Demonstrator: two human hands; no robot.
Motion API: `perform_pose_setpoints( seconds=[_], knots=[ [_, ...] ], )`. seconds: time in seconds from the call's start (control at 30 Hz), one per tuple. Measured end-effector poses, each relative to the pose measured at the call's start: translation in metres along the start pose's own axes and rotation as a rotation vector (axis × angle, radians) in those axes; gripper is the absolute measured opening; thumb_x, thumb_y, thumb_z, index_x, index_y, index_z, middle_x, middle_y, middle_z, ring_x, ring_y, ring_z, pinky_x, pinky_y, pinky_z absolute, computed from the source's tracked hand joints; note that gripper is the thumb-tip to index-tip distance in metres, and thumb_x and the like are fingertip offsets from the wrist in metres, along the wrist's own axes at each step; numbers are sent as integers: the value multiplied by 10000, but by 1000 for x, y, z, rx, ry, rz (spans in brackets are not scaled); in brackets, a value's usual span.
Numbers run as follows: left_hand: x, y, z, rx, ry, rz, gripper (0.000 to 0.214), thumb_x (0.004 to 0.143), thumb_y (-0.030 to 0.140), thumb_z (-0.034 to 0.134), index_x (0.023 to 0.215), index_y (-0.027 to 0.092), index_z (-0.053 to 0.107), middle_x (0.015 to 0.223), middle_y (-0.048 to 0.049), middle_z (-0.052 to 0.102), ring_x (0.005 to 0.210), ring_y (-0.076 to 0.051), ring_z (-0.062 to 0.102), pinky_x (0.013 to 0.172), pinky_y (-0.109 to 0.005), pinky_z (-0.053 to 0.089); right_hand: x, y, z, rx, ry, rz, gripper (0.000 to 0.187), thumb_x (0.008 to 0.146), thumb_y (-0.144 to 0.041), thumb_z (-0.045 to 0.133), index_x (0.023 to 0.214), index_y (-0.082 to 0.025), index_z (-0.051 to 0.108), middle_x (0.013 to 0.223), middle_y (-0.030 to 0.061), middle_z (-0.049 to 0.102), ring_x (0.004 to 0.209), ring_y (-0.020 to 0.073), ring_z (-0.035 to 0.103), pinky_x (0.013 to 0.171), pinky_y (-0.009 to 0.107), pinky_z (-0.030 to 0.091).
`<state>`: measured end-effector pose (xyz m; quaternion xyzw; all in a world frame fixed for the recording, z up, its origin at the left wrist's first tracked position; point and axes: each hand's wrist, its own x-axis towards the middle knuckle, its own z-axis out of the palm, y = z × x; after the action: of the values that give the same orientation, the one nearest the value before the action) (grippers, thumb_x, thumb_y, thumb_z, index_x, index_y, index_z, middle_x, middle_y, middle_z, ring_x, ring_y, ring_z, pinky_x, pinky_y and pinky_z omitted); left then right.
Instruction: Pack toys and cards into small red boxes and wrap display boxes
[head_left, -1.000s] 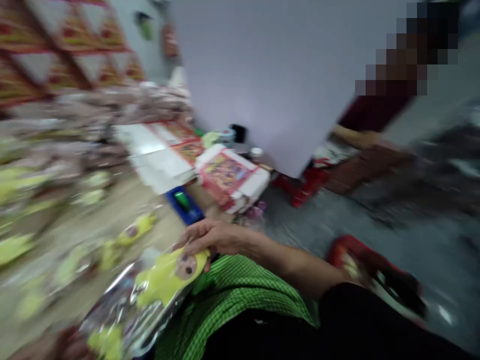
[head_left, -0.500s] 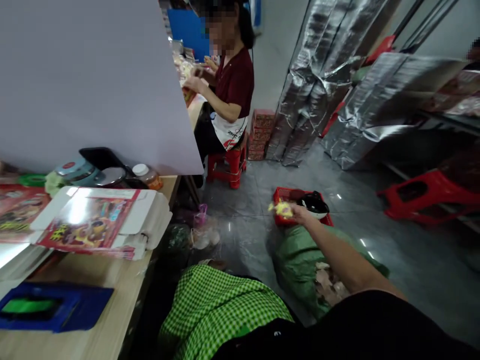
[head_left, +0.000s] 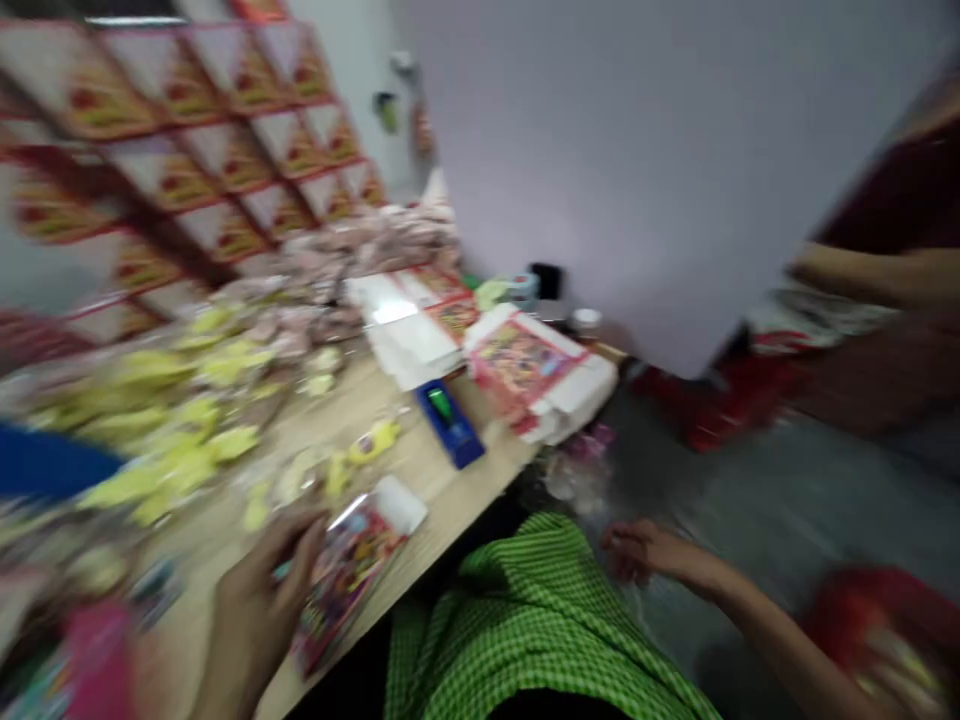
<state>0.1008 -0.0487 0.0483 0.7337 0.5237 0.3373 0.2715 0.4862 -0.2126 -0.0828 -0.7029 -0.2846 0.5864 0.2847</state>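
Right hand (head_left: 649,552) hangs open and empty beside the green checked cloth (head_left: 540,610), while the left hand (head_left: 255,620) grasps a colourful printed packet (head_left: 349,570) over the wooden table (head_left: 465,490).

Small packing workshop. Printed cartons (head_left: 202,150) are stacked high along the wall. A long wooden table (head_left: 465,490) carries flat printed box blanks (head_left: 525,365), heaps of yellow packets (head_left: 157,420) and a blue tape dispenser (head_left: 450,425). Tile floor (head_left: 757,510), low red stool (head_left: 720,410), and a co-worker's arm (head_left: 862,270) at the right: bench work, batch scale.
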Motion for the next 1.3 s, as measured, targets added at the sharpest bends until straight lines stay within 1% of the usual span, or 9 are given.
perform_pose_setpoints(
  seconds=[0.07,0.17,0.27,0.47,0.63,0.8,1.0,1.1,1.3],
  knots=[
    [-5,-19,-10,87,47,-32,250,883,454,649,882,223,744,901,-41,773,843,-229,718,798,-322,576,0,-62,29,-234,-452,-248,222,915,-402,603,867,-198,674,767,73,731,658,195,686,592,285,481],
    [-11,-39,-11,135,61,-43,297,912,460,580,955,217,745,956,-70,780,900,-243,724,856,-372,578,-11,-153,79,-534,-741,-625,316,1024,-341,410,1047,-190,687,853,69,746,756,174,698,691,277,512],
    [-21,-48,0,233,15,-45,337,818,473,699,1051,231,734,1272,-133,706,1241,-336,626,1049,-520,496,5,-224,135,-889,-520,-950,267,995,-185,432,1011,-153,697,937,83,749,866,185,696,792,286,506],
    [-21,-55,29,385,-272,-119,589,574,390,901,1068,206,639,1599,-220,397,1499,-478,304,1175,-700,263,101,-296,224,-1408,-90,-824,585,808,-42,600,1391,-64,552,1463,249,528,1423,384,424,1134,513,346],
    [-16,-64,31,214,-212,-145,420,647,400,846,936,205,612,1525,-212,496,1483,-436,355,1191,-682,235,126,-322,233,-1514,-73,-751,352,842,-204,674,1135,-11,691,1195,289,678,1239,415,587,1116,558,329],
    [-5,-60,26,-422,117,-361,562,742,528,781,1163,189,624,1255,-158,689,1158,-330,672,957,-497,550,79,-330,201,-1477,-8,-840,347,961,-343,565,1188,-87,625,1121,223,711,1031,322,679,859,396,493],
    [26,-27,18,-1041,178,-399,635,609,461,921,1091,120,685,898,-91,782,754,-208,745,692,-291,585,45,-283,176,-1005,-317,-1098,364,942,-373,626,1217,-136,602,1175,160,678,1053,264,631,921,389,505],
    [24,-20,12,-1077,238,-399,539,591,392,943,1004,137,708,771,-44,772,627,-162,711,612,-252,569,58,-257,163,-519,-357,-868,562,913,-408,670,1401,-179,511,1304,152,616,1127,245,607,942,398,524],
    [7,-22,10,-1052,242,-389,535,582,337,953,1022,160,705,799,-28,774,680,-148,725,621,-216,572,66,-235,159,138,-725,-441,550,765,-568,803,1148,-182,713,1095,101,691,915,196,664,648,288,612]
  ],
)
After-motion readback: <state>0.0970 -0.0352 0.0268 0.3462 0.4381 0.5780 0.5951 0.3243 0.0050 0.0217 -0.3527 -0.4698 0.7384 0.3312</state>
